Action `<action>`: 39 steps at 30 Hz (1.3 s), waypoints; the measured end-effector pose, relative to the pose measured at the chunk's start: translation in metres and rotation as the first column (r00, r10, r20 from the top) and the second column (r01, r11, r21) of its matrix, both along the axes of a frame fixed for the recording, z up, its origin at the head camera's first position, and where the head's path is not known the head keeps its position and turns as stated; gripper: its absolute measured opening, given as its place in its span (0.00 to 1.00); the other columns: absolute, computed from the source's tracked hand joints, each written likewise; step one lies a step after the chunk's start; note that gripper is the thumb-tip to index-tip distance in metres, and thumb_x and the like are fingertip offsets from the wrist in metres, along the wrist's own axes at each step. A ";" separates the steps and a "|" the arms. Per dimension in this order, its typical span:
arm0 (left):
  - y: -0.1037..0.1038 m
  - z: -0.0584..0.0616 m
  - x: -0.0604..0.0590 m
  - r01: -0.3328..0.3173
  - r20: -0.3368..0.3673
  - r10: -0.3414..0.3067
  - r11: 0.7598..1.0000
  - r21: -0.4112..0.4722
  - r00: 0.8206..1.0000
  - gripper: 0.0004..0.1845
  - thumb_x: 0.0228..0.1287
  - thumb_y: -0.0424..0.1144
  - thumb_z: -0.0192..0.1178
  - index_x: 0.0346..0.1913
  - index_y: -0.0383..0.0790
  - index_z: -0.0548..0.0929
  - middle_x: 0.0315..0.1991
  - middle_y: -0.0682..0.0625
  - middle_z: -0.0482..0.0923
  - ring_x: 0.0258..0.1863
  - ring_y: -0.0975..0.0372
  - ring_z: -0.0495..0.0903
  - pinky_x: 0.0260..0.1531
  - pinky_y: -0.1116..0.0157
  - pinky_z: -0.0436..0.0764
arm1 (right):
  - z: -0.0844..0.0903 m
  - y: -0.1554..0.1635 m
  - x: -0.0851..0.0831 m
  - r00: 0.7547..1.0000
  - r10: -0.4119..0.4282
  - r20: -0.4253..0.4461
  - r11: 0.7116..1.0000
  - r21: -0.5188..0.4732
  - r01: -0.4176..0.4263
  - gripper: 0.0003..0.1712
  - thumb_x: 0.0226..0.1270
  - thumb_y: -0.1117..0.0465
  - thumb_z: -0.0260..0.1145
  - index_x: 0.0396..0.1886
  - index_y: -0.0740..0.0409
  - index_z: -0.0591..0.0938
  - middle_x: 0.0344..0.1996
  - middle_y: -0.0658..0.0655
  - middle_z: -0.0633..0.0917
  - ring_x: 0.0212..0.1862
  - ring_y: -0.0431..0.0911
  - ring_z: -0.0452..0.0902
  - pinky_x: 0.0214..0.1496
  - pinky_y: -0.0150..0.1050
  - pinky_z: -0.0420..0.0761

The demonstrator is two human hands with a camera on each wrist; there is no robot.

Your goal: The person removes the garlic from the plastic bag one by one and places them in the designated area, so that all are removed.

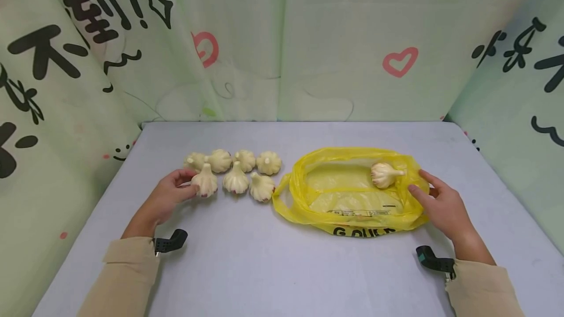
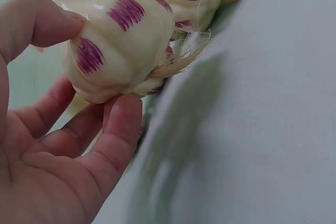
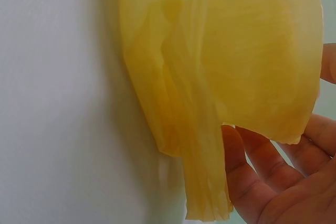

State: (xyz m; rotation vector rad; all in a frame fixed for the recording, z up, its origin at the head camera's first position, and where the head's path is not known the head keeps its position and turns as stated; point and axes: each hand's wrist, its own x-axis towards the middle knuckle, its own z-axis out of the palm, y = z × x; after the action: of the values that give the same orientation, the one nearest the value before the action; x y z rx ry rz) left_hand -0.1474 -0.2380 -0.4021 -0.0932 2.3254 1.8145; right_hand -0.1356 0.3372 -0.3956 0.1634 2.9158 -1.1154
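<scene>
My left hand (image 1: 165, 199) pinches a cream garlic bulb (image 1: 205, 181) between thumb and fingertips, at the front left of a cluster. In the left wrist view that garlic bulb (image 2: 121, 45) shows purple streaks, a glossy skin and a tuft of root fibres. My right hand (image 1: 447, 209) grips the right rim of a yellow plastic bag (image 1: 352, 226), which lies with its mouth open. One garlic bulb (image 1: 384, 176) lies in the bag's right part. The right wrist view has the bag's yellow film (image 3: 257, 51) between my thumb and fingers.
Several other garlic bulbs (image 1: 236, 178) stand in two rough rows left of the bag, close to its left handle (image 1: 284, 202). Under everything is a white table (image 1: 282, 268). Printed curtains (image 1: 326, 38) hang behind and at both sides.
</scene>
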 end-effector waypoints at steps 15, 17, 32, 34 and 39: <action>0.000 -0.006 -0.002 0.021 0.046 -0.017 0.995 -0.094 0.999 0.29 0.68 0.33 0.60 0.68 0.25 0.65 0.67 0.31 0.66 0.60 0.49 0.70 0.47 0.70 0.78 | 0.000 -0.001 0.002 1.000 -0.001 -0.005 1.000 -0.005 0.001 0.44 0.78 0.41 0.53 0.78 0.67 0.55 0.70 0.80 0.59 0.63 0.74 0.60 0.56 0.66 0.72; 0.000 -0.006 -0.003 0.028 0.052 -0.022 0.993 -0.114 0.998 0.30 0.69 0.34 0.60 0.69 0.26 0.65 0.67 0.32 0.66 0.61 0.47 0.70 0.50 0.68 0.78 | 0.000 -0.001 0.002 1.000 -0.002 -0.004 1.000 -0.008 0.002 0.44 0.78 0.41 0.53 0.78 0.67 0.54 0.70 0.80 0.59 0.63 0.74 0.59 0.57 0.66 0.72; -0.006 -0.009 -0.002 0.028 0.081 -0.012 0.981 -0.193 0.997 0.29 0.73 0.39 0.59 0.71 0.32 0.66 0.68 0.35 0.66 0.65 0.46 0.68 0.61 0.54 0.73 | -0.001 0.000 0.001 1.000 -0.003 -0.001 1.000 0.000 0.003 0.44 0.78 0.41 0.52 0.78 0.66 0.54 0.70 0.80 0.60 0.63 0.74 0.60 0.57 0.67 0.71; -0.006 -0.010 -0.002 0.011 0.072 0.002 0.985 -0.172 0.997 0.27 0.74 0.37 0.58 0.70 0.31 0.67 0.67 0.34 0.66 0.64 0.47 0.69 0.59 0.56 0.75 | -0.001 0.000 0.001 1.000 -0.005 0.000 1.000 0.000 0.005 0.44 0.78 0.41 0.52 0.78 0.66 0.54 0.70 0.80 0.60 0.63 0.74 0.60 0.57 0.66 0.71; -0.003 -0.010 -0.002 -0.020 0.045 0.028 0.987 -0.160 0.999 0.23 0.76 0.34 0.55 0.69 0.28 0.68 0.63 0.33 0.69 0.57 0.51 0.73 0.52 0.66 0.79 | 0.000 0.000 0.000 1.000 -0.007 -0.005 1.000 0.007 0.008 0.44 0.78 0.41 0.53 0.78 0.67 0.55 0.70 0.80 0.60 0.63 0.74 0.60 0.56 0.66 0.72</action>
State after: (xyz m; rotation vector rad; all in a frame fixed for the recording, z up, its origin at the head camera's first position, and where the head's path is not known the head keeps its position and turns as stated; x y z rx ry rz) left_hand -0.1491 -0.2414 -0.4118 -0.1857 2.4432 1.6149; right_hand -0.1354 0.3370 -0.3961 0.1718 2.9265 -1.1088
